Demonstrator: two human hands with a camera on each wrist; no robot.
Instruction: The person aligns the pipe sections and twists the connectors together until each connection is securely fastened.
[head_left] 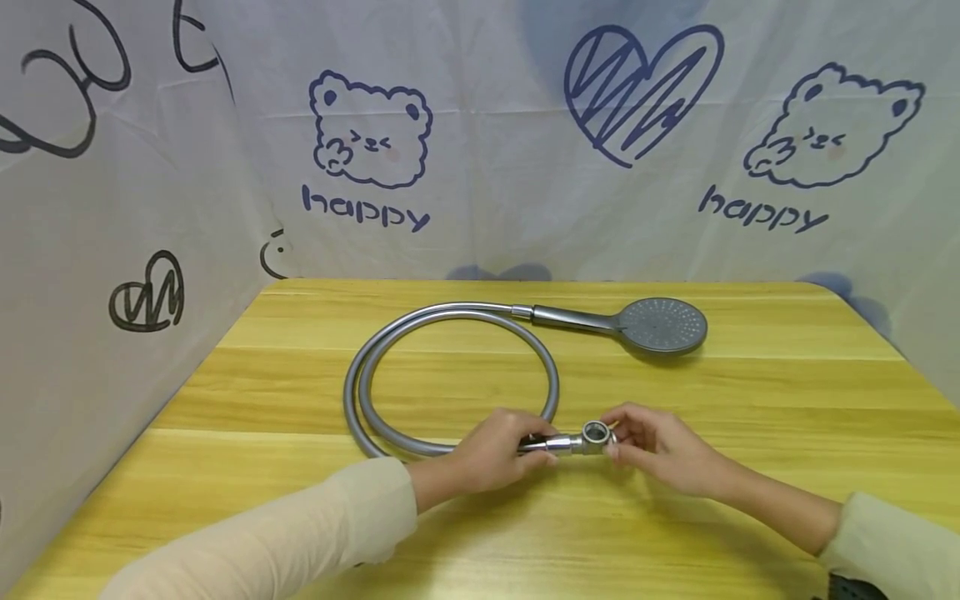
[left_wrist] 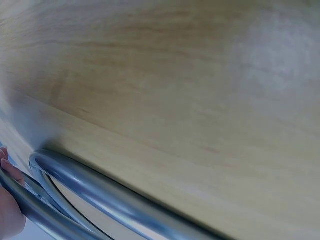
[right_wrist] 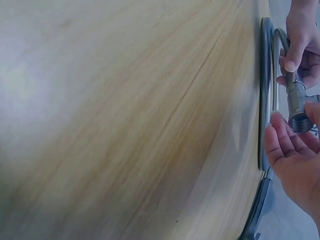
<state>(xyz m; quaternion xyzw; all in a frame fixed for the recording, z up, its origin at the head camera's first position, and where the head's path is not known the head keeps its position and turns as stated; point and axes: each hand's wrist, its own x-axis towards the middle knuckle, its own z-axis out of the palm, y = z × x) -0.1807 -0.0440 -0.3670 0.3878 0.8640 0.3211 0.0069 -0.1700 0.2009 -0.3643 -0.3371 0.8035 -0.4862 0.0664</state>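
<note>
In the head view my left hand [head_left: 483, 454] grips the end of a grey shower hose [head_left: 556, 385], just behind its chrome end nut. A short metal tee fitting [head_left: 596, 433] sits on that end, its round opening facing up toward the head camera. My right hand [head_left: 667, 450] pinches the fitting's far side between thumb and fingertips. The right wrist view shows the fitting [right_wrist: 297, 102] between both hands, with its threaded mouth visible. Hose coils [left_wrist: 115, 192] cross the lower left of the left wrist view. Part of the hose is hidden behind the left hand.
Farther back on the wooden table [head_left: 787, 375], a grey shower head [head_left: 662, 325] lies joined to the hose's other end. The hose is looped on the tabletop left of it. Printed white cloth [head_left: 510, 167] hangs behind and at both sides.
</note>
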